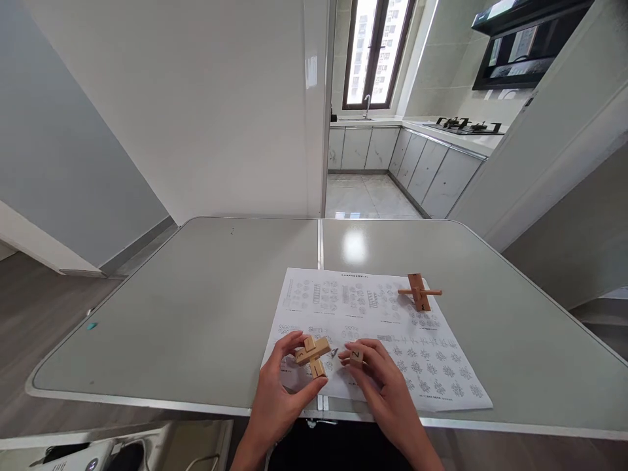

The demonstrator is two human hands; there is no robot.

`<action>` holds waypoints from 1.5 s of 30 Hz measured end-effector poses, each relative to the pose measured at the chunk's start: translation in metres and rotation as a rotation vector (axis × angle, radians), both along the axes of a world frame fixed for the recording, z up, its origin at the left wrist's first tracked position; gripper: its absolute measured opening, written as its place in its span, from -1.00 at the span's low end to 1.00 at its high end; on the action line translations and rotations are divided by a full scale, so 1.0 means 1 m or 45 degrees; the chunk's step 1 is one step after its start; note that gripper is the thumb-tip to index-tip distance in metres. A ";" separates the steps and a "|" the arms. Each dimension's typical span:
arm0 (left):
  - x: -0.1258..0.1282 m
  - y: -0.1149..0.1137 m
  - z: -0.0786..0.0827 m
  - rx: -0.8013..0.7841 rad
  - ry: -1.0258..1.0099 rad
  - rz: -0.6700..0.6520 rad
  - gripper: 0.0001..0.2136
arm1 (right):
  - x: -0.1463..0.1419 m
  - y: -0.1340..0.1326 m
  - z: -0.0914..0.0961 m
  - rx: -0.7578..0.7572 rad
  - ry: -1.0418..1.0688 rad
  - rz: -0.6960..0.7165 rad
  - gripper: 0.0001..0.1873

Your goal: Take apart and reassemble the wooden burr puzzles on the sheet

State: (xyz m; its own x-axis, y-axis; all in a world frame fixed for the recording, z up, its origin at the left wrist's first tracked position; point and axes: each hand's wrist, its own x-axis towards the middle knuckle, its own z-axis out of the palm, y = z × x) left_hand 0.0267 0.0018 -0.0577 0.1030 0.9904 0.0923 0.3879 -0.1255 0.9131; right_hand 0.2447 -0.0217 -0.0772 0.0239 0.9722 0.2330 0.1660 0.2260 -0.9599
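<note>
My left hand grips a light wooden interlocking puzzle, several notched bars crossed together, between thumb and fingers. Dark marks show on some of its bars. To its right, my right hand pinches a single wooden puzzle piece whose end face bears a dark mark like a "2" or "Z". The two wooden things are apart, just above a printed instruction sheet. A darker, reddish wooden cross puzzle with a thin rod across it rests on the sheet's far right part.
The sheet lies on a pale grey table with a metal seam down its middle. A small teal bit sits near the left edge. Past the table are a white wall and a kitchen with a gas stove.
</note>
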 end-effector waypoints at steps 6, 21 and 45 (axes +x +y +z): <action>-0.001 -0.001 -0.001 0.010 0.041 -0.044 -0.37 | -0.002 -0.002 -0.002 -0.252 0.150 0.118 -0.71; 0.000 -0.003 -0.006 0.006 0.120 -0.098 -0.34 | 0.005 -0.001 0.006 -0.140 0.104 0.025 -0.68; 0.002 -0.005 -0.004 0.255 0.212 -0.159 -0.36 | -0.006 -0.005 -0.004 -0.192 -0.008 0.111 -0.75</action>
